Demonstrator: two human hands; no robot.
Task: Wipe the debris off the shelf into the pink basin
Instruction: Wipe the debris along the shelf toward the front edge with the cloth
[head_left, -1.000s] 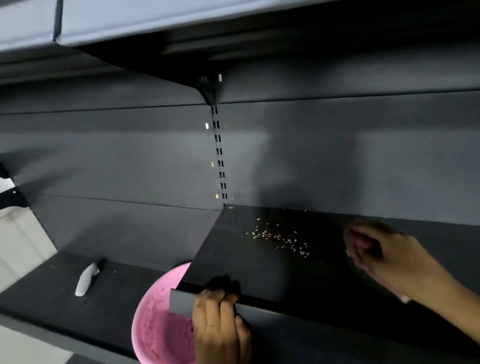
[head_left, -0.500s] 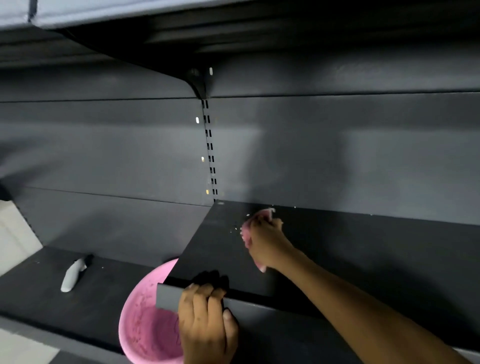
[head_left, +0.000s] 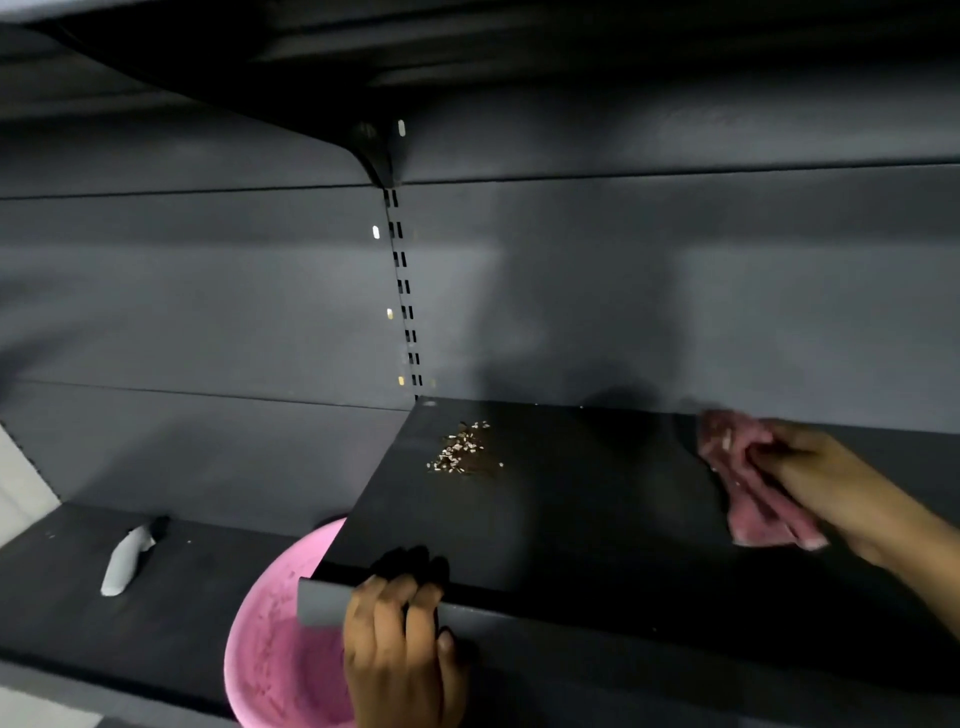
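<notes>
Loose, light debris sat centre frame on shelf, likely scattered easily. Right hand clutched soft cloth, frame right; left hand curled over shelf edge; pink basin waited lower left

Above the left hand I see a dark grey metal back wall with a slotted black upright.

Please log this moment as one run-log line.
left hand: grips shelf front edge | right hand: holds pink cloth | debris: piled near basin-side end | pink basin: below that end
</notes>
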